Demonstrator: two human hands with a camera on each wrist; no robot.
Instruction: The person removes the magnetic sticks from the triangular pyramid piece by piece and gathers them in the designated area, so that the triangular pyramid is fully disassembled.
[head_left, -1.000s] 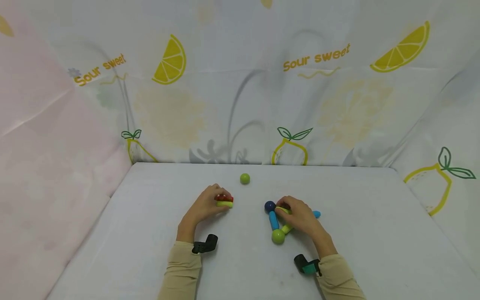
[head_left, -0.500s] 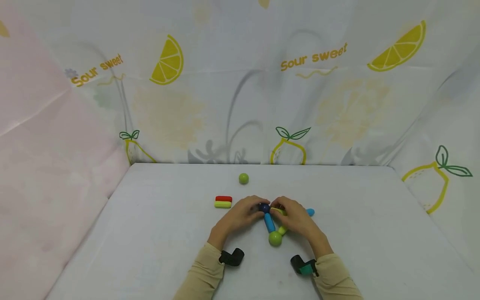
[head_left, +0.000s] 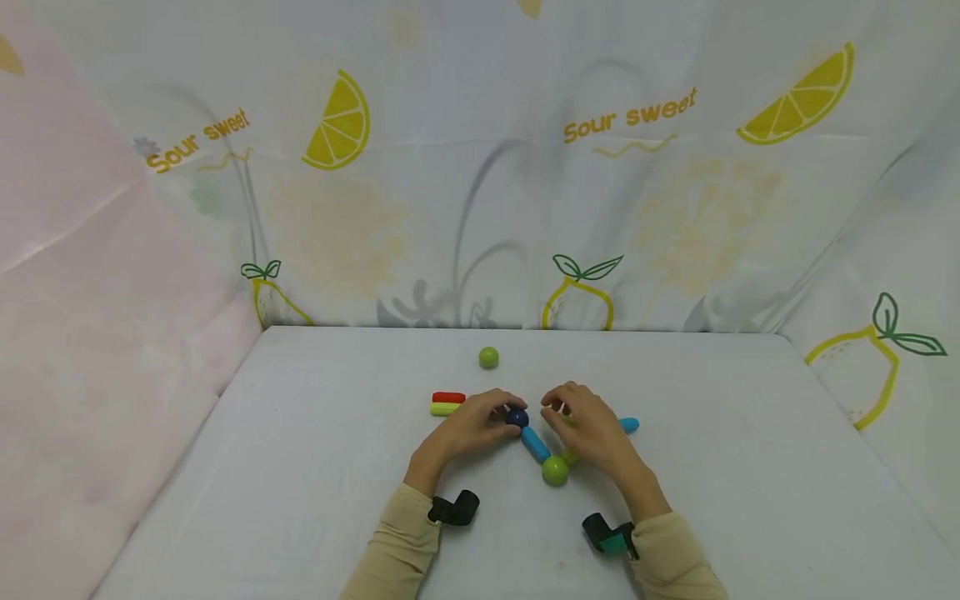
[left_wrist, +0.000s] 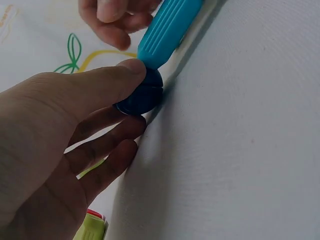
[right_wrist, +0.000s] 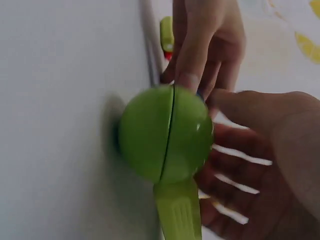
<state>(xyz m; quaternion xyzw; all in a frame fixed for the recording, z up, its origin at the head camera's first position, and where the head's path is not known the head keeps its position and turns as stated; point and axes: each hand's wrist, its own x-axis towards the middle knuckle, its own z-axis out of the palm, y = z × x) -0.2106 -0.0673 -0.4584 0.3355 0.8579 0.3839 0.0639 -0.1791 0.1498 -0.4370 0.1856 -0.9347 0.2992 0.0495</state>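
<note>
My left hand pinches a dark blue ball between thumb and fingers; the left wrist view shows the ball stuck to the end of a blue rod. That blue rod runs to a green ball, which also carries a yellow-green rod. My right hand hovers over the rods with fingers loosely curled and spread, holding nothing that I can see. A second blue rod pokes out to its right.
A red rod and a yellow rod lie side by side just left of my left hand. A loose green ball sits farther back. The white table is walled by lemon-print cloth on three sides.
My left hand left the red and yellow rods, moved right and took the dark blue ball. The ball and blue rod swung left. My right hand's fingers lifted off the yellow-green rod.
</note>
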